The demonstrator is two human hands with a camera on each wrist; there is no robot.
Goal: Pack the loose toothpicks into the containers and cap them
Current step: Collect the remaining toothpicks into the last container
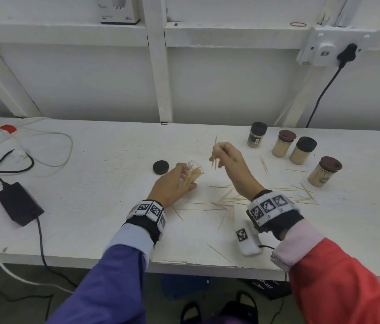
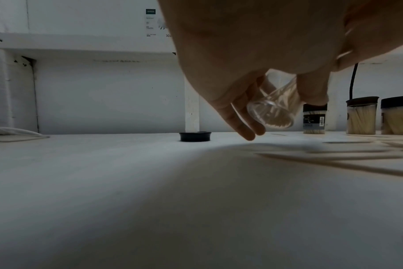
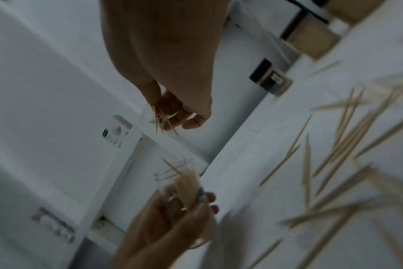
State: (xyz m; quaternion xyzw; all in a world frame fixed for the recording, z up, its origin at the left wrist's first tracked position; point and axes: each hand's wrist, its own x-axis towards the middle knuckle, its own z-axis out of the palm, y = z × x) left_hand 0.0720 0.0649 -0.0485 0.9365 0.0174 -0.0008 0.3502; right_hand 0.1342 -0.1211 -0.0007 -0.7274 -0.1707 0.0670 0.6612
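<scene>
On the white workbench (image 1: 105,146) our left hand (image 1: 170,183) wraps its fingers around a clear plastic toothpick container (image 1: 192,174), tilted with its open mouth toward the right and partly filled with toothpicks. From the left wrist view the container (image 2: 273,107) sits off the surface, between thumb and fingers. Our right hand (image 1: 228,160) is raised just beside that mouth, pinching a small bunch of toothpicks (image 1: 215,153) between its fingertips, points down. Loose toothpicks (image 1: 228,199) lie scattered on the bench below and to the right of our hands. A black cap (image 1: 160,167) rests flat just left of the held container. Four capped containers (image 1: 303,149), full of toothpicks, stand upright at the far right; two have black caps, two dark red ones
</scene>
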